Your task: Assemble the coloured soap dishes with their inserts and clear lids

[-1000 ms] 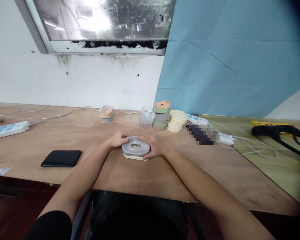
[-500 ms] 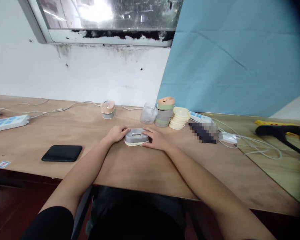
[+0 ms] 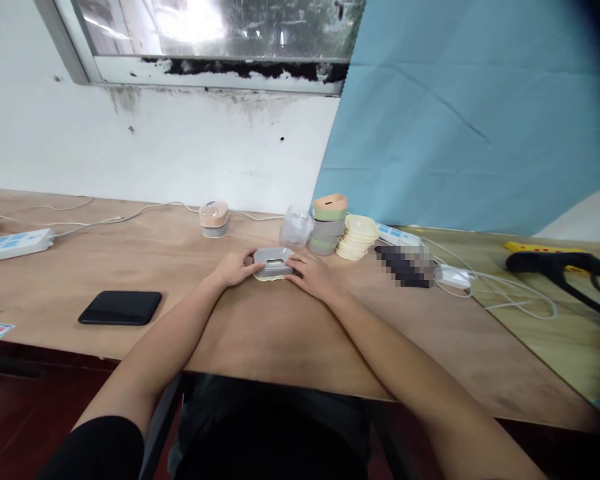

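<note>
Between my two hands is a small grey plastic box (image 3: 273, 256) with a slot in its top and a cream base (image 3: 275, 277) showing along its lower edge. My left hand (image 3: 234, 269) grips its left side, the thumb laid along the near side. From the right, my right hand (image 3: 311, 273) holds the other end, fingers on its top and side. Beyond lie a stack of grey, green and peach box shells (image 3: 329, 227), a pile of cream plates (image 3: 357, 237) and clear plastic pieces (image 3: 296, 227).
A peach-topped grey box (image 3: 215, 219) stands at the back. A black phone (image 3: 120, 308) lies on the left, near a power strip (image 3: 17, 245). To the right are a dark, partly blurred object (image 3: 403, 267), a white adapter (image 3: 453, 277) with cables, and a black-and-yellow tool (image 3: 555, 263).
The grey box has tilted so that more of its top faces me. My left thumb has shifted onto its near side, and my right fingers sit higher on it.
</note>
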Tool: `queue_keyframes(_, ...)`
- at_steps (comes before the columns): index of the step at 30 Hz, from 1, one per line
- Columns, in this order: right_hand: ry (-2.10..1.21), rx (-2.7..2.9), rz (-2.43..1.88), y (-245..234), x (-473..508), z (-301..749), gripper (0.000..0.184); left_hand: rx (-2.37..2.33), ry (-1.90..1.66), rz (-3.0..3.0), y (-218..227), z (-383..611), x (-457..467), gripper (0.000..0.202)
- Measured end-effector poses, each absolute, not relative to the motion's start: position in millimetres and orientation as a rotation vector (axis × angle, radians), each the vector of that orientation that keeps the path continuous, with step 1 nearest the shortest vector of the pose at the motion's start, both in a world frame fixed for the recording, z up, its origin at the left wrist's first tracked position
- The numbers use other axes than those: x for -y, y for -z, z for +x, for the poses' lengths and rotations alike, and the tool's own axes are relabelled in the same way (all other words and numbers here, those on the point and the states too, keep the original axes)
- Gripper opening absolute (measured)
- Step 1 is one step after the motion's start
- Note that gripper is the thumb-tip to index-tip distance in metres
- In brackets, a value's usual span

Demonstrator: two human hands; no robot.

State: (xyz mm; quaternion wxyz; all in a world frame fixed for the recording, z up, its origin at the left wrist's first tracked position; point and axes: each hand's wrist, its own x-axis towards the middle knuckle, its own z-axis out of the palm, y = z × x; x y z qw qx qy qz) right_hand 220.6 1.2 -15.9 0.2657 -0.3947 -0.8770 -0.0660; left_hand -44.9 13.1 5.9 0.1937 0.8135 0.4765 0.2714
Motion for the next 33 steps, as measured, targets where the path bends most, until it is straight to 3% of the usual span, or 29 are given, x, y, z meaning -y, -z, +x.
queue_keyframes(12, 0.177, 2.26, -1.004, 14, -3, 223, 0.031, -1.316, -0.906, 2.338, -8, -45, -13, 0.067)
queue_keyframes(18, 0.04, 2.31, -1.066, 18, -6, 225, 0.033, -1.36, -0.655, 2.342, -7, -47, -13, 0.068)
queue_keyframes(27, 0.23, 2.41, -1.047, 14, -3, 223, 0.034, -1.417, -0.6, 2.323, 2, -44, -17, 0.108)
queue_keyframes(33, 0.222, 2.445, -1.014, 9, 0, 220, 0.036, -1.323, -0.615, 2.449, -3, -41, -12, 0.092)
